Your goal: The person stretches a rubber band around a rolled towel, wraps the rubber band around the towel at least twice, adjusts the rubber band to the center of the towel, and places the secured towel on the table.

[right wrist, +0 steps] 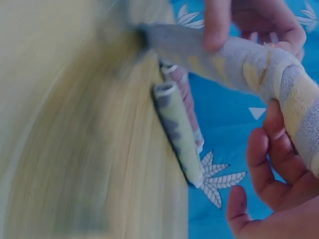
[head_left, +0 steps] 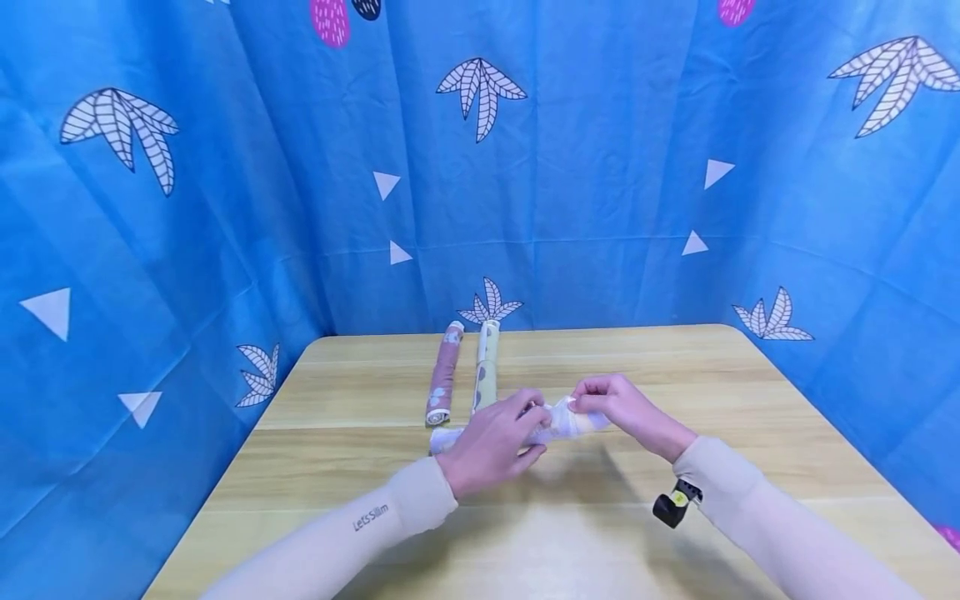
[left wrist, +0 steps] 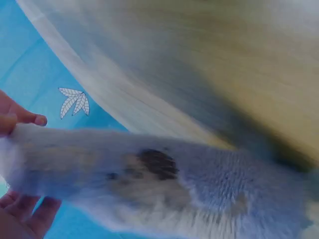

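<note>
A rolled pale lavender, cream and white towel [head_left: 562, 423] is held lengthwise between both hands, just above the table's middle in the head view. My left hand [head_left: 491, 442] grips the roll near its middle, with the fingers bent over it. At the right part, my right hand [head_left: 626, 410] pinches the cloth between thumb and fingers. Close up in the left wrist view, the fluffy towel [left wrist: 99, 174] carries a printed dark brown patch. In the right wrist view the roll [right wrist: 234, 59] bends near its right side, with right-hand fingers [right wrist: 281, 154] beneath it.
Two more rolled towels lie side by side beyond the left hand: a mauve one [head_left: 444, 375] and a pale green one with grey spots [head_left: 486, 371]. Everything is on a wood-grain table [head_left: 345, 392]. A blue patterned curtain [head_left: 600, 167] encloses its back and sides.
</note>
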Demonstrator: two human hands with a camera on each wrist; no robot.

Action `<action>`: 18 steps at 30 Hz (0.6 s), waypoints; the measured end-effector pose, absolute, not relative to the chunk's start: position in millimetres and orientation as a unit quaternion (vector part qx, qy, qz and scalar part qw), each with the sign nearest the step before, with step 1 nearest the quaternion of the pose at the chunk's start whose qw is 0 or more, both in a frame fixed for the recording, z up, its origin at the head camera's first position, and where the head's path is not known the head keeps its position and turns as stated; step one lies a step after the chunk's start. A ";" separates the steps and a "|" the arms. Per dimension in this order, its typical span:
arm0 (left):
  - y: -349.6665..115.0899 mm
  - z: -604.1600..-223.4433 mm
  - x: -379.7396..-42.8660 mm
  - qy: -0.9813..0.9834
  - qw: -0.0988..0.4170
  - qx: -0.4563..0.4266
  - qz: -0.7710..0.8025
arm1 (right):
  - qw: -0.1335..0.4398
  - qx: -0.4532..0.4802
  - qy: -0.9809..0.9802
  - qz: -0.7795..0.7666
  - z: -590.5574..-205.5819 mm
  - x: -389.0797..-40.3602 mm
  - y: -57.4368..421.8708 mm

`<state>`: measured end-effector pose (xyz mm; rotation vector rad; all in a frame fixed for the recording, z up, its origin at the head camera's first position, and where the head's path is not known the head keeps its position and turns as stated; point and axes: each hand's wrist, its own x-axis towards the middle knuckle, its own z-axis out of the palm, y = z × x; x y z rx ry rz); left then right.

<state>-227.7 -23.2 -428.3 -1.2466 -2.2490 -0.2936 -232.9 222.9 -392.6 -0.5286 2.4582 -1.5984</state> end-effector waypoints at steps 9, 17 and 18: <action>-23.7 -429.6 -233.7 -0.846 0.223 -0.444 -0.195 | 0.049 -0.202 0.834 -0.511 -388.0 -234.0 220.5; -29.4 -425.4 -238.7 -0.851 0.081 -0.403 -0.328 | -0.100 -0.401 0.854 -0.318 -385.8 -229.1 223.1; -30.2 -425.2 -239.3 -0.849 0.065 -0.399 -0.339 | -0.109 -0.408 0.858 -0.294 -385.7 -229.3 222.6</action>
